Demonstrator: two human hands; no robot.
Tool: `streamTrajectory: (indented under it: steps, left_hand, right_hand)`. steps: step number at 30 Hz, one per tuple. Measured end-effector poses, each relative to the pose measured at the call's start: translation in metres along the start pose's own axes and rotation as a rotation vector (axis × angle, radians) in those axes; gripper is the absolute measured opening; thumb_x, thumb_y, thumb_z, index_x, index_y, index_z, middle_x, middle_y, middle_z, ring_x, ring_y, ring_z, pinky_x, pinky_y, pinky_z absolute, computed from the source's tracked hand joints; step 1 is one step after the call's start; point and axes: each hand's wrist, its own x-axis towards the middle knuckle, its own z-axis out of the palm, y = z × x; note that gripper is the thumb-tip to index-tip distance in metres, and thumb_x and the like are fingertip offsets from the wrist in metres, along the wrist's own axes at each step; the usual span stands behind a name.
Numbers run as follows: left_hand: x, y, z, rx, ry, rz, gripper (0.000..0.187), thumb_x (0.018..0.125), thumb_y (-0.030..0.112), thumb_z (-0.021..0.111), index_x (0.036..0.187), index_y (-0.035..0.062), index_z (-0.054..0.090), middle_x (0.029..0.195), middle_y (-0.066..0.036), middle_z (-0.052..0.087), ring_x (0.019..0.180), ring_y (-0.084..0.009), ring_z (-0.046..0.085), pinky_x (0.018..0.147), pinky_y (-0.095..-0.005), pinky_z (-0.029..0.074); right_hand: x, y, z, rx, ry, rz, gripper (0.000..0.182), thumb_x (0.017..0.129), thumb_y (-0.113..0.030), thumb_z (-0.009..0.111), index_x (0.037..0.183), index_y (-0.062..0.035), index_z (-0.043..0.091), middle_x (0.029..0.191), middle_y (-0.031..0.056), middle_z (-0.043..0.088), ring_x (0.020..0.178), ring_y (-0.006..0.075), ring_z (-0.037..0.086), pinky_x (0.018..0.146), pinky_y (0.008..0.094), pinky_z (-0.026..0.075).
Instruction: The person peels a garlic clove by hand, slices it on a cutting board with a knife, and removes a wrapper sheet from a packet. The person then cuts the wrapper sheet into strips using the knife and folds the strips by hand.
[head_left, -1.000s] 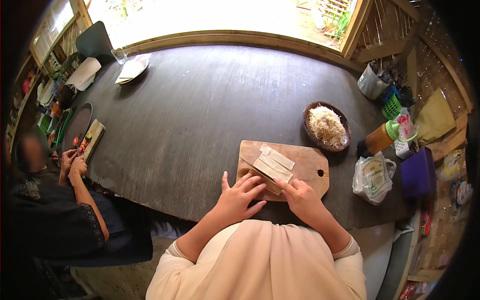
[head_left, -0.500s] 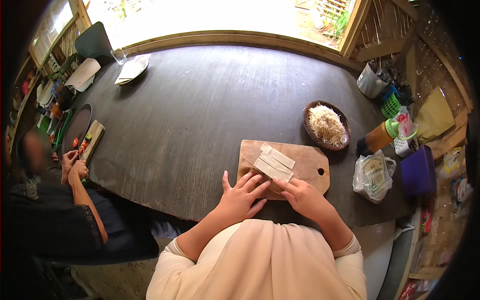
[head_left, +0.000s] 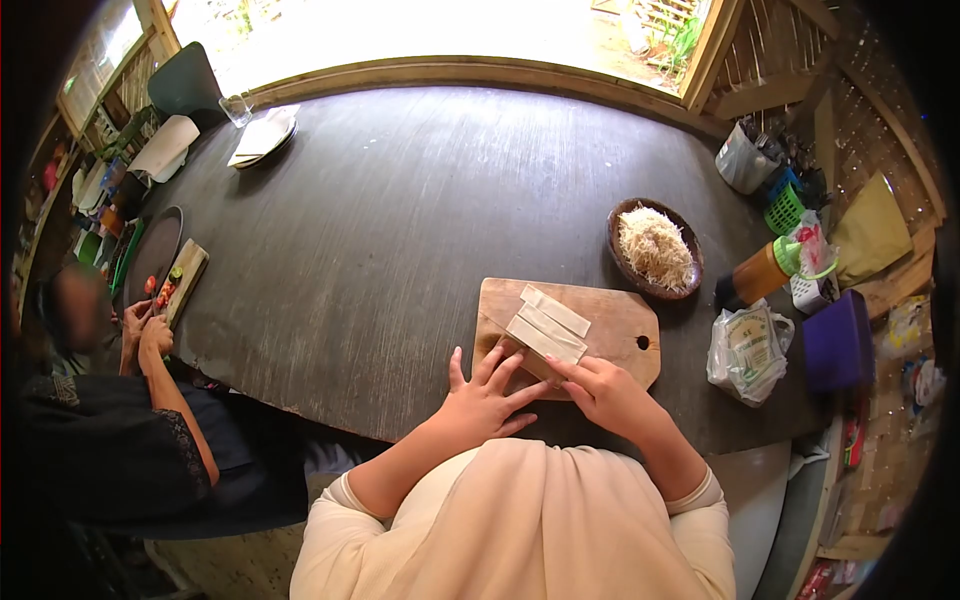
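Observation:
Flat pale strips [head_left: 548, 324] lie side by side on a wooden cutting board [head_left: 625, 320] with a hole at its right end. My left hand [head_left: 487, 396] rests with fingers spread on the board's lower left part, just below the strips. Beside it, my right hand [head_left: 603, 394] has its fingertips at the strips' lower right edge. Its fingers are close together, and whatever lies under them is too small to make out. Up and to the right of the board stands a brown bowl [head_left: 618, 262] of pale shreds [head_left: 655, 247].
At the left, another person's hands [head_left: 148, 335] work over a small board [head_left: 190, 285] with cut red and green pieces. A plastic bag [head_left: 748, 352], a sauce bottle [head_left: 757, 275] and a purple box [head_left: 838, 342] stand at the right. Plates [head_left: 265, 138] sit at the back left.
My left hand's fingers have spread wider and shifted slightly down. My right hand has hardly moved. The strips remain in place.

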Motion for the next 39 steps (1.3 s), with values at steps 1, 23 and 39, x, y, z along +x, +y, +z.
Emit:
streamTrajectory:
  steps: [1, 23, 39]
  left_hand:
    - [0.000, 0.000, 0.000, 0.005, -0.023, 0.015, 0.054, 0.093, 0.056, 0.050, 0.144, 0.0433, 0.037, 0.151, -0.013, 0.021, 0.146, -0.0326, 0.009, 0.097, -0.0807, 0.011]
    - [0.002, 0.003, -0.010, -0.042, -0.097, -0.027, 0.053, 0.091, 0.056, 0.055, 0.140, 0.0421, 0.043, 0.146, -0.011, 0.026, 0.144, -0.0327, 0.011, 0.098, -0.0794, 0.010]
    - [0.004, 0.002, -0.011, -0.092, -0.119, -0.039, 0.054, 0.089, 0.054, 0.059, 0.139, 0.0420, 0.044, 0.149, -0.007, 0.022, 0.145, -0.0307, 0.009, 0.097, -0.0816, 0.008]
  right_hand:
    - [0.000, 0.001, 0.000, 0.001, -0.004, 0.002, 0.045, 0.088, -0.005, 0.062, 0.132, -0.0129, 0.057, 0.090, 0.0148, 0.062, 0.083, 0.0331, 0.062, 0.075, 0.0410, 0.051]
    - [-0.001, -0.003, 0.004, -0.135, 0.020, -0.012, 0.046, 0.085, -0.006, 0.065, 0.130, -0.0154, 0.060, 0.079, 0.0103, 0.055, 0.072, 0.0285, 0.058, 0.064, 0.0392, 0.050]
    - [0.002, -0.002, 0.002, -0.067, 0.041, -0.013, 0.045, 0.084, -0.007, 0.066, 0.128, -0.0159, 0.061, 0.075, 0.0103, 0.051, 0.066, 0.0259, 0.056, 0.059, 0.0372, 0.048]
